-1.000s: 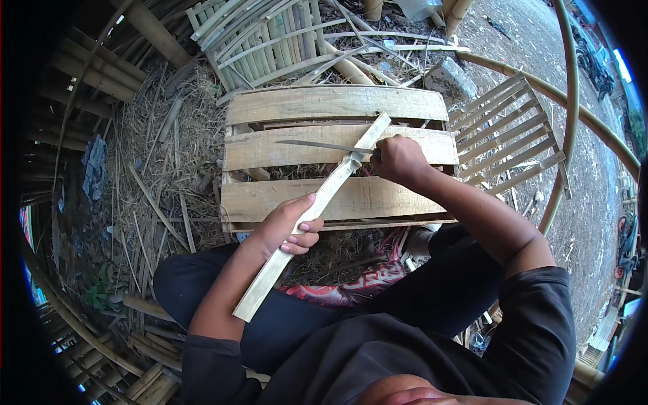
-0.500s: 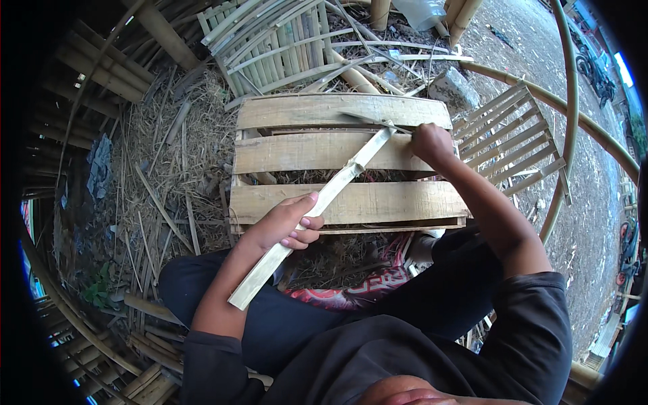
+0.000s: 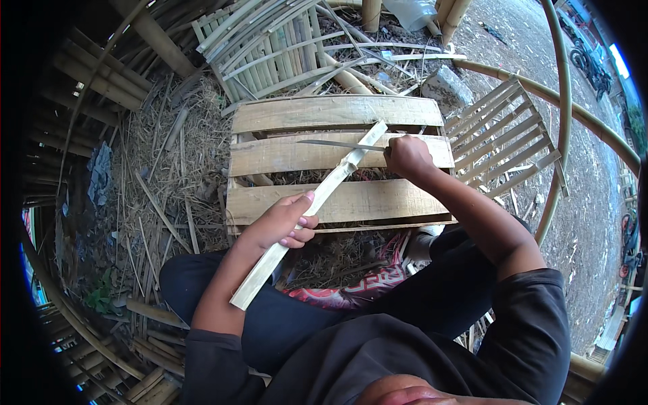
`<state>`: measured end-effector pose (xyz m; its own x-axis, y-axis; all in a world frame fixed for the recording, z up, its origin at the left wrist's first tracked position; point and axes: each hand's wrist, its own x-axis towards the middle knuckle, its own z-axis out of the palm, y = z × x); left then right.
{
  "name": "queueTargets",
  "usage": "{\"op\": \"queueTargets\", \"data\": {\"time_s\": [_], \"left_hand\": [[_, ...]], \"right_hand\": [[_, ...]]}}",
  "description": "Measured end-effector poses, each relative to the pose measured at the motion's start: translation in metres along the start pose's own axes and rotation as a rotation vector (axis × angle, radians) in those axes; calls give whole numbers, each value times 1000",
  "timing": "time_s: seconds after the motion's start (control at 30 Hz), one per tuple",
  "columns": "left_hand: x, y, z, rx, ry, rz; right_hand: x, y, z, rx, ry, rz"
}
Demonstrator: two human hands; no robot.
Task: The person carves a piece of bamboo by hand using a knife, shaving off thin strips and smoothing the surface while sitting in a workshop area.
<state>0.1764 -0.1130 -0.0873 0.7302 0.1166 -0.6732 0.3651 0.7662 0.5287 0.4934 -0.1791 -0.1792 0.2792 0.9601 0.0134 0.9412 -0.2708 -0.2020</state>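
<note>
My left hand [image 3: 287,221] is wrapped round the lower half of a pale bamboo strip [image 3: 331,182]. The strip slants up and to the right, its far end over a low slatted wooden bench [image 3: 283,202]. A raised node shows in its upper part. In my right hand [image 3: 409,158] is a knife [image 3: 337,143], its handle mostly hidden in the fist. The long thin blade points left and crosses the strip between the node and the far end.
A slatted bamboo panel [image 3: 503,138] lies right of the bench, near a concrete block [image 3: 447,88]. Beyond the bench is another panel with loose strips [image 3: 270,50] on it. Bamboo poles [image 3: 565,101] curve along the right. Shavings and straw [image 3: 169,155] cover the ground at left.
My right hand has drawn the knife toward me and a little left, from the strip's far end down near the node. The left hand keeps its grip on the strip.
</note>
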Motion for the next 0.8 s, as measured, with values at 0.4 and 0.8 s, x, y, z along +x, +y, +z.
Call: {"op": "queueTargets", "data": {"time_s": [0.4, 0.8], "left_hand": [[-6, -2, -4, 65, -2, 38], [-10, -7, 17, 161, 146, 27]], "right_hand": [[7, 39, 0, -121, 19, 94], [-14, -15, -14, -7, -74, -101]]}}
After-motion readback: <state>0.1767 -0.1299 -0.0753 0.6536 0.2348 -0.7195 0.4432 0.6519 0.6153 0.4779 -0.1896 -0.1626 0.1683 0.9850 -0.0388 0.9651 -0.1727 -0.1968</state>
